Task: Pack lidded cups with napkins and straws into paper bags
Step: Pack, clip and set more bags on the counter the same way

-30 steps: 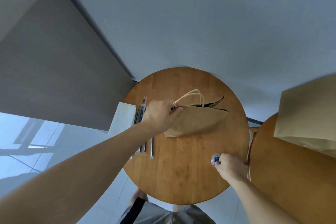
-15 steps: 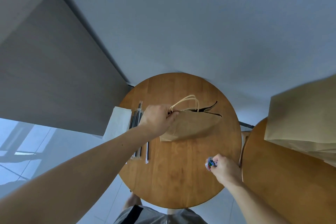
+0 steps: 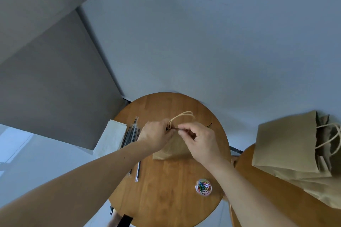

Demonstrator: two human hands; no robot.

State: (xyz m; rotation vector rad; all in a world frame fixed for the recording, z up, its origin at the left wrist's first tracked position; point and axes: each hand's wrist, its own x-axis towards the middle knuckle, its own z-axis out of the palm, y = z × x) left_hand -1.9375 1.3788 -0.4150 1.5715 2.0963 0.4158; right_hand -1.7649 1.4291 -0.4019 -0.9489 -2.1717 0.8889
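Tub (image 3: 203,187) of coloured clips stood on the near right of the round table (image 3: 162,204), uncovered, well apart from both hands.

Bag (image 3: 170,151) lay flat mid-table, bottom toward the wearer, top away. Both hands sat over its far half. Left hand (image 3: 154,135): fingers curled, pinching the bag's top edge from the left. Right hand (image 3: 200,142): thumb and forefinger pinched at the same edge from the right, other fingers loosely curled. The fingertips of the 2 hands nearly met. Could not tell whether a clip was held between them.

Straws (image 3: 131,134) lay just left of the left hand, partly under the forearm; napkins (image 3: 110,139) lay left of the straws, overhanging the table edge.

Handles (image 3: 182,116) looped out beyond the fingertips.

On the 2nd table (image 3: 267,199), right: a stack (image 3: 284,143) of flat brown bags.

Versus 0.5 s ago: right hand had left the tub at the near right edge and reached the bag's top. Left hand kept its grip. Tub stayed put.
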